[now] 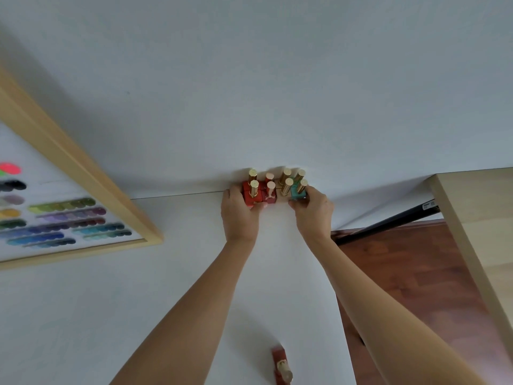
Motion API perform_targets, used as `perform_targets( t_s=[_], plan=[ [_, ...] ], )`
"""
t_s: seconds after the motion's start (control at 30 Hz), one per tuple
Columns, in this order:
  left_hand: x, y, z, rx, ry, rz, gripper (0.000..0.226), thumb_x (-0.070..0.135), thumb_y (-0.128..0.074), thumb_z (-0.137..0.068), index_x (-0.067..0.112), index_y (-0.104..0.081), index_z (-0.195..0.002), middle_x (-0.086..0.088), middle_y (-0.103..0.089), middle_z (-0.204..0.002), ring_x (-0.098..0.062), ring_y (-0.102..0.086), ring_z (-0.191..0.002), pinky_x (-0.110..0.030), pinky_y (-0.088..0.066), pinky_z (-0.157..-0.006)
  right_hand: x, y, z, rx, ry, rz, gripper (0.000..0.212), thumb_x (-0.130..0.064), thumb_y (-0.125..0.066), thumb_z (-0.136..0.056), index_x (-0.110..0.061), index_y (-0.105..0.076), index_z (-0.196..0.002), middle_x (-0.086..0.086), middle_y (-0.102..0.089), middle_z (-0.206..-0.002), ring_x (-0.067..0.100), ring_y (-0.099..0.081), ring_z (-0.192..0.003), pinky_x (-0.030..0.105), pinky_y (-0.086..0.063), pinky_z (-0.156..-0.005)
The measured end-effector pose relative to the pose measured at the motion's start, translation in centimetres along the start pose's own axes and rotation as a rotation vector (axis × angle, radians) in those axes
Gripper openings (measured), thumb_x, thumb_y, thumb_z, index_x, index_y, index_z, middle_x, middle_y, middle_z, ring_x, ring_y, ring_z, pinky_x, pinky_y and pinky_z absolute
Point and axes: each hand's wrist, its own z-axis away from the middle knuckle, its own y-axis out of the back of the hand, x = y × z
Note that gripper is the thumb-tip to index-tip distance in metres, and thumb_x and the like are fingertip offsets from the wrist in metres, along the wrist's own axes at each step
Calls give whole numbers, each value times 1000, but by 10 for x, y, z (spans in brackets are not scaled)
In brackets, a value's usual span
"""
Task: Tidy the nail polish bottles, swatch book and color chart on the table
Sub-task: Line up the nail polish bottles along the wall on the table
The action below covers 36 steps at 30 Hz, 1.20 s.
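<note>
- Both hands reach to the far edge of the white bench (172, 287), against the wall. The left hand (239, 215) curls round the red end of a cluster of nail polish bottles (273, 187), and the right hand (313, 211) pinches the teal bottle (298, 192) at the other end, so the group is squeezed between them.
- Bottles in the cluster stand upright in two short rows, touching one another, with gold and pink caps pointing up.
- One more red bottle (281, 365) lies on its side near the front edge, well apart from the rest.
- Framed in pale wood, the colour chart (55, 218) sits at the left, partly out of view. No swatch book is visible.
- Judging by their look, the bottles are small, rigid glass, fairly light, smooth and breakable; tall caps make them top-heavy and easy to tip.
- Holding low on the square bodies, not the caps, seems safest when sliding the group.
- For the lying bottle, a pinch across its body should serve.
</note>
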Motion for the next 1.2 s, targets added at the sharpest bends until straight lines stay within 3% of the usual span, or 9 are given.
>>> perform_targets(
  t_s=[0.1,0.2,0.37,0.47,0.57,0.73,0.9,1.03,1.2],
  plan=[
    [2,1,0,-11,6,-7,43,14,-85,-61,7,-59,-95,-7,-59,-94,-17,-52,-81,-26,-41,-72,1,1,-1,1,11,-1,11,-6,-64,-82,-11,-65,-91,-2,-66,-76,18,-56,-72,10,-33,-57],
    [5,7,-2,-72,-1,-38,47,15,-85,-63,5,-59,-101,-11,-61,-101,-21,-55,-90,-25,-41,-76,0,4,2,-33,1,20,18,-5,-64,-82,-10,-62,-99,0,-65,-76,21,-59,-75,12,-35,-64],
    [4,30,21,-155,-30,-111,59,19,-79,-73,2,-47,-120,-15,-52,-119,-26,-51,-107,-26,-40,-88,2,18,30,-73,-108,34,65,-12,-64,-87,-13,-31,-143,6,-49,-130,6,-47,-90,20,-33,-84],
    [-3,56,61,-266,-150,-153,43,15,-71,-81,8,-54,-120,-10,-54,-118,-18,-54,-101,-20,-41,-87,12,38,73,-90,-30,61,45,-9,-62,-87,-17,-48,-129,4,-50,-128,8,-56,-88,21,-43,-81],
    [-14,83,111,-568,-242,-110,33,3,-66,-82,18,-64,-111,-1,-62,-110,-10,-58,-93,-24,-50,-88,30,60,130,-180,42,111,23,-1,-56,-83,-19,-64,-94,-1,-63,-100,4,-59,-75,26,-53,-76],
    [-32,99,174,-1017,-302,-310,59,-11,-54,-77,30,-59,-120,3,-55,-122,-11,-53,-109,-19,-41,-92,58,82,231,-467,-80,113,29,-2,-62,-74,-30,-59,-81,-7,-65,-92,5,-61,-77,18,-51,-66],
    [-31,103,197,-933,-388,-311,23,6,-61,-82,22,-65,-99,-1,-61,-104,-16,-60,-95,-34,-49,-90,53,69,286,-524,-104,77,45,-29,-84,-62,-29,-55,-97,-11,-60,-93,4,-57,-78,13,-42,-64],
    [-36,117,203,-801,-371,-310,13,10,-64,-80,22,-63,-84,-2,-63,-88,-20,-60,-81,-40,-51,-79,49,56,294,-363,-66,89,20,-21,-74,-77,-19,-60,-91,-3,-64,-88,6,-57,-71,12,-41,-63],
    [-57,137,212,-805,-317,-302,16,10,-71,-77,20,-65,-88,0,-65,-89,-17,-62,-84,-32,-53,-80,43,54,283,-273,-30,94,6,-12,-67,-83,-10,-67,-89,4,-65,-85,10,-54,-69,8,-38,-61]
  ],
)
